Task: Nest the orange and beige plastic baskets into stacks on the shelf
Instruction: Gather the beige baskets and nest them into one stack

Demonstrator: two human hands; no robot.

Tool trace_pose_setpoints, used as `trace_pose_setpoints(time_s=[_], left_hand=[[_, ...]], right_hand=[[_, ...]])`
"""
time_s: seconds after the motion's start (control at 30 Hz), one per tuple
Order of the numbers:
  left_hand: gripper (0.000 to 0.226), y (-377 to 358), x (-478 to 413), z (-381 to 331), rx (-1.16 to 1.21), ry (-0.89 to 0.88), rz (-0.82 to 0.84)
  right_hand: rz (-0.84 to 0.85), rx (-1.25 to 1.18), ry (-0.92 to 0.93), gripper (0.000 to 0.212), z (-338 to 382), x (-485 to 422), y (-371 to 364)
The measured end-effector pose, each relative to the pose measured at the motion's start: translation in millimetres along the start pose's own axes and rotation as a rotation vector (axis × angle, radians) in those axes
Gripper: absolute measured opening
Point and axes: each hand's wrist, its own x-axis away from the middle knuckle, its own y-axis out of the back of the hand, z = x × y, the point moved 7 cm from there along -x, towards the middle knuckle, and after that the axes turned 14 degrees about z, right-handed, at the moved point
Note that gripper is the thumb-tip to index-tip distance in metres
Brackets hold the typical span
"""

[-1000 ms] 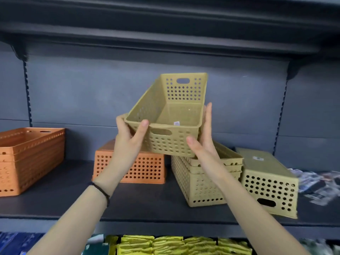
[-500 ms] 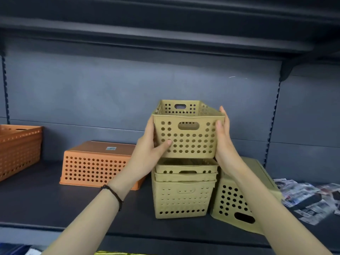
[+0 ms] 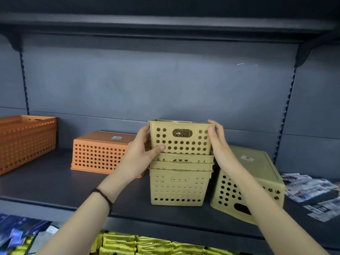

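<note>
Nesting beige perforated plastic basket (image 3: 181, 138) into beige stack (image 3: 179, 183).
Left hand (image 3: 141, 153) and right hand (image 3: 219, 144) grip its sides; should keep it level, corners aligned, press evenly.

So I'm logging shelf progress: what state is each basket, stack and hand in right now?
Held beige basket: upright, partly lowered into the stack, not fully seated.
Beige stack: upright, nested, on the shelf.
Beige basket on the right: upside down, loose.
Orange basket: upside down, loose.
Orange stack: upright, nested.
Left hand: gripping the held basket.
Right hand: gripping the held basket.
</note>
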Motion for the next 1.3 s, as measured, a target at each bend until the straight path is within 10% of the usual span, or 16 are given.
trace_pose_setpoints(time_s=[0.43,0.6,0.9,1.3], left_hand=[[0.081,-4.9,5.8,31.1,0.189,0.062,-0.018],[0.044,1.7,2.6,33.6,0.124,0.044,-0.014],[0.044,-2.9,2.2,34.5,0.158,0.043,-0.047],[0.027,-1.4,1.4,33.9,0.112,0.017,-0.074]], right_hand=[[-0.005,0.271,-0.041,0.046,-20.0,15.3,-23.1],[0.05,0.327,-0.043,0.056,-21.8,21.9,-14.4],[-0.231,1.355,-0.201,0.053,-50.2,62.9,34.1],[-0.257,1.254,0.116,0.05,-40.8,77.2,23.1]])
